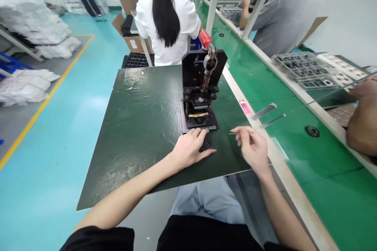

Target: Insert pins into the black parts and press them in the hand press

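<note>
On the dark green table (141, 125) stands a black hand press (203, 86) with a red handle at its top. A yellow strip (198, 115) lies across the press bed. Just in front of the press base, my left hand (191, 147) rests with thumb and fingers apart around a small black part (207, 146), which it partly covers. To the right, my right hand (251, 145) is pinched on a thin strip (232, 133) that pokes out leftward from the fingertips, above the table.
A green conveyor (282, 125) runs along the right, carrying thin metal strips (264, 111), a round black part (312, 131) and clear trays (303, 66). One person (171, 19) sits behind the press; others work across the conveyor.
</note>
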Demonstrator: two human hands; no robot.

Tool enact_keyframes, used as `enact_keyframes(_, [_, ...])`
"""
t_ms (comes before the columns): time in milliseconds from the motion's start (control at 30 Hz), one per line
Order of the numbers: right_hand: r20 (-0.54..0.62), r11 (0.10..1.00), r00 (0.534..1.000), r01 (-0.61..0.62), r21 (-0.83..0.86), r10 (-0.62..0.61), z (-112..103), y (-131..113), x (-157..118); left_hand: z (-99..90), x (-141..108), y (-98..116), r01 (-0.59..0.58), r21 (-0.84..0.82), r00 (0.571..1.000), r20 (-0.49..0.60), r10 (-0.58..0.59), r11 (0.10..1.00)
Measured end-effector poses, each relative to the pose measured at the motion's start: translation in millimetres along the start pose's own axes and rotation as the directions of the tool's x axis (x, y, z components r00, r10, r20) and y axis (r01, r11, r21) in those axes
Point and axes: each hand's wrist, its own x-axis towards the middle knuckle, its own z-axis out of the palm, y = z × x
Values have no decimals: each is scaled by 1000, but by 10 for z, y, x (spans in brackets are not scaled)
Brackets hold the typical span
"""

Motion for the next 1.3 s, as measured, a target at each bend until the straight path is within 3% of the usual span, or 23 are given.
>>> enact_keyframes(167, [290,966,957,-56,251,-20,498,-77,598,100,-8,-9,-123,-140,992,1,124,983])
enact_keyframes(300, [347,977,936,-19,213,-57,694,-44,772,155,9,-44,-226,-309,974,-43,224,924])
enact_keyframes(600, [179,980,965,177,89,-190,804,24,662,259,13,-61,-233,-404,973,-97,211,885])
enact_keyframes(900, [146,975,964,222,8,-220,824,-2,706,259,57,-161,-238,-453,971,-132,200,859])
enact_keyframes(1133, [159,978,966,210,-6,-206,845,-2,714,186,56,-161,-171,-434,985,-100,141,884])
enact_keyframes(1300, [-108,977,990,109,185,-90,656,-62,581,227,37,-116,-146,-434,989,-95,116,889])
